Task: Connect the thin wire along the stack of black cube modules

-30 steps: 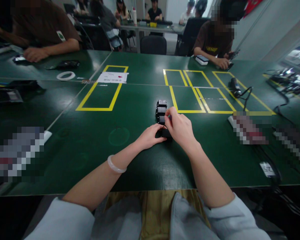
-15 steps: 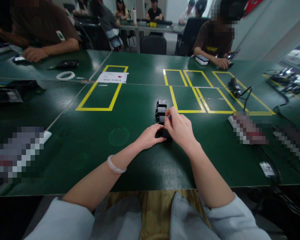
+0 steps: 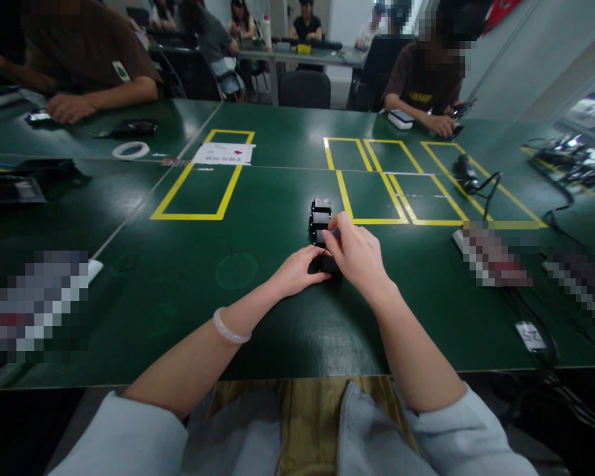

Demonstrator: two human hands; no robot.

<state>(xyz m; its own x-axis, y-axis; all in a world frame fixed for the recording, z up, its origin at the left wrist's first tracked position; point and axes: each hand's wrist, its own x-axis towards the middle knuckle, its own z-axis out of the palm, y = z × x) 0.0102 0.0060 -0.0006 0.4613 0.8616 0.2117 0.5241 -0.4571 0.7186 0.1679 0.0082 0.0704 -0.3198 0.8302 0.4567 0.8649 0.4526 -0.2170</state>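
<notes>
A short row of small black box-like parts [image 3: 320,215] stands on the green table [image 3: 258,304] just ahead of me. My left hand [image 3: 297,272] rests on the table, its fingers closed against the nearest black part [image 3: 327,264]. My right hand [image 3: 357,254] is curled over the same part from the right, thumb and forefinger pinched at its top beside the row. What the pinch holds is too small to make out. A pale bangle [image 3: 229,328] sits on my left wrist.
Yellow taped rectangles [image 3: 198,182] mark the table, with a paper sheet [image 3: 223,153] in the left one. A black tool with a cable [image 3: 467,173] lies at the right. Other people sit at the far left [image 3: 79,59] and far right [image 3: 426,86].
My right hand's fingertips have shifted slightly left and down at the top of the nearest part. My left hand has stayed put.
</notes>
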